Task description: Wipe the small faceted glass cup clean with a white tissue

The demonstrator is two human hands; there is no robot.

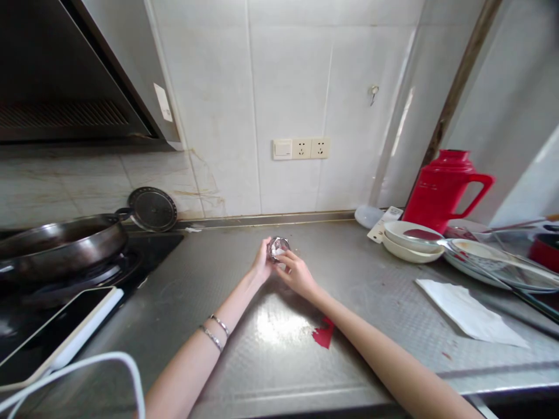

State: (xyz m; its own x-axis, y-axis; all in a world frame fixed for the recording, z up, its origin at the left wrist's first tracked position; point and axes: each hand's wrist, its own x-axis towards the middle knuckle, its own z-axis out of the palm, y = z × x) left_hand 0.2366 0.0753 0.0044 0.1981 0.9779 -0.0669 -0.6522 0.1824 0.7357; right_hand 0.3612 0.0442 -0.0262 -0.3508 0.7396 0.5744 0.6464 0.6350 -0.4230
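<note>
Near the middle of the counter my left hand (262, 261) is wrapped around the left side of a small, shiny, faceted glass (275, 245), whose round opening faces me. My right hand (297, 273) has its fingertips bent in at the glass's near right rim. Something white, perhaps tissue, shows at those fingertips and inside the opening, too small to name surely. A torn red scrap (323, 333) lies on the steel counter (279, 372) beside my right forearm.
On the left, a pan (65, 244) sits on the black stove, with a phone (56, 331) and white cable (100, 358) nearer. To the right are stacked bowls (413, 250), a red thermos (441, 192), a plate with utensils (484, 262) and a white tissue (471, 311).
</note>
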